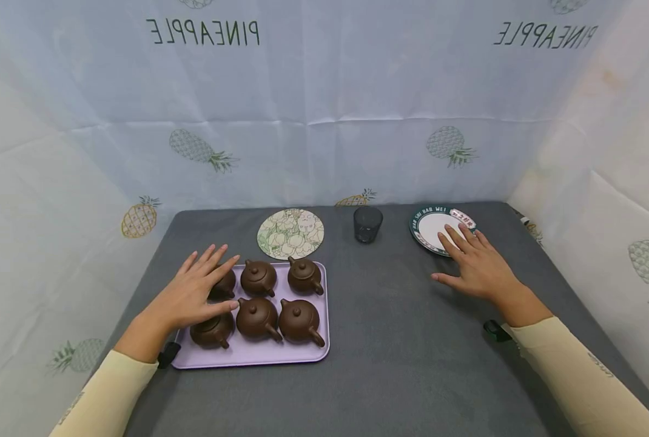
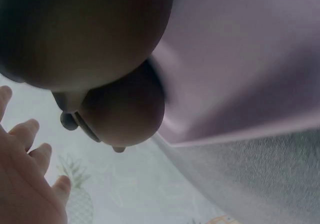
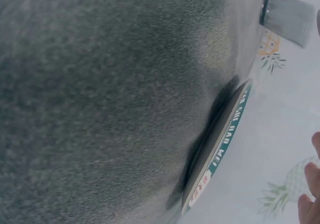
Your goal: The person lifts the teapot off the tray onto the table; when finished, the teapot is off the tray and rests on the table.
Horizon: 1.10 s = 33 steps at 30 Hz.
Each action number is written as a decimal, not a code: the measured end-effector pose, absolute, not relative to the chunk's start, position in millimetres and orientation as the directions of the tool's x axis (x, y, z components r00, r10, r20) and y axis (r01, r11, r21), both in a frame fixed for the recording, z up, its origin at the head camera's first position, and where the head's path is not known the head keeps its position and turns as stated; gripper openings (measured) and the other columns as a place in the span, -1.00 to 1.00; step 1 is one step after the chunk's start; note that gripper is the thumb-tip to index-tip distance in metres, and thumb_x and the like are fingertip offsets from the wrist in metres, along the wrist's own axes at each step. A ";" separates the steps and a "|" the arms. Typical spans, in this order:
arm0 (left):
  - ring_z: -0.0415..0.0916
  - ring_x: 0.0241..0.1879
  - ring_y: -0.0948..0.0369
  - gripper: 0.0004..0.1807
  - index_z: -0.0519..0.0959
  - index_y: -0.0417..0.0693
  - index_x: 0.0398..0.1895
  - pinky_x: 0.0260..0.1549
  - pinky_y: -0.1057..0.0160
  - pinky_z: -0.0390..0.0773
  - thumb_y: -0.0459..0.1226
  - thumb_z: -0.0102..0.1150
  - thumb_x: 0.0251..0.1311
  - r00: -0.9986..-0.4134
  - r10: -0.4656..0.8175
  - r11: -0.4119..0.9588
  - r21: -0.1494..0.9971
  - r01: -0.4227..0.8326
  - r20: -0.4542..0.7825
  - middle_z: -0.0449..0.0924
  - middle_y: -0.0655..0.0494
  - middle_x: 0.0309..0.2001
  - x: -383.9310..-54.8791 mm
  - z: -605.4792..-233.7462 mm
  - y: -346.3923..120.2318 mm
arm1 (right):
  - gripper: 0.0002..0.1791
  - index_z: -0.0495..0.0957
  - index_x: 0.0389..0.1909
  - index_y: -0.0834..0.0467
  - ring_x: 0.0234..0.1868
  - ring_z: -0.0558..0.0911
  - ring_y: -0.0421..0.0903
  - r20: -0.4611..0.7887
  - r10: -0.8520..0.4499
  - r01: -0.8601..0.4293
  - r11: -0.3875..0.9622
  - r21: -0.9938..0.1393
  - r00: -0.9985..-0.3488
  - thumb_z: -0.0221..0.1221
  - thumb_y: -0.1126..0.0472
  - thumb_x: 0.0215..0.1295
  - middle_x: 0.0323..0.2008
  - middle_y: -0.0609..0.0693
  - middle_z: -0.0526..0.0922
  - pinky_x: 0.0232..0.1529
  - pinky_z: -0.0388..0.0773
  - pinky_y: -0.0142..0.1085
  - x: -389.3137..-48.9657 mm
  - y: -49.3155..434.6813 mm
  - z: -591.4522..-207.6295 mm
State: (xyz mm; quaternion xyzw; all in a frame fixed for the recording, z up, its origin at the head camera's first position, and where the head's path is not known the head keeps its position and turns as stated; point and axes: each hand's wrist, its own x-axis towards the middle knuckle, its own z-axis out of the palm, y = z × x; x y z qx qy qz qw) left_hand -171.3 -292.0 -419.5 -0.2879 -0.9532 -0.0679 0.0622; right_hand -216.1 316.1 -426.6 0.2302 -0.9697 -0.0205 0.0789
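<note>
My left hand (image 1: 195, 295), fingers spread, hovers over the left side of a lilac tray (image 1: 248, 358). Several small brown teapots stand on the tray in two rows; the left ones are partly hidden by the hand. One front-row teapot (image 1: 256, 317) is in plain sight, and in the left wrist view a teapot (image 2: 125, 109) shows beyond a nearer one. Over at the right, my right hand (image 1: 480, 270) is spread above the table, its fingertips overlapping a white plate (image 1: 433, 229) with a green rim. The right wrist view shows the plate (image 3: 220, 144) apart from the fingers.
A dark glass cup (image 1: 367, 224) stands at the back middle of the grey table (image 1: 390, 352). Left of it lies a round patterned mat (image 1: 290, 235), just behind the tray. Pineapple-printed cloth (image 1: 330, 164) hangs behind and along both sides.
</note>
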 end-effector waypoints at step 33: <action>0.52 -0.39 0.29 -0.68 0.46 -0.42 -0.05 -0.42 0.30 0.53 -0.52 0.24 0.13 -0.932 0.363 0.508 0.837 0.203 0.006 0.50 -0.11 -0.29 -173.3 -455.4 -374.3 | -0.83 0.60 -0.25 0.12 -0.50 0.58 -0.13 0.074 -0.336 -0.237 0.475 -0.847 -0.939 0.26 0.09 0.30 -0.45 -0.11 0.62 -0.51 0.52 -0.26 -201.2 96.7 -460.9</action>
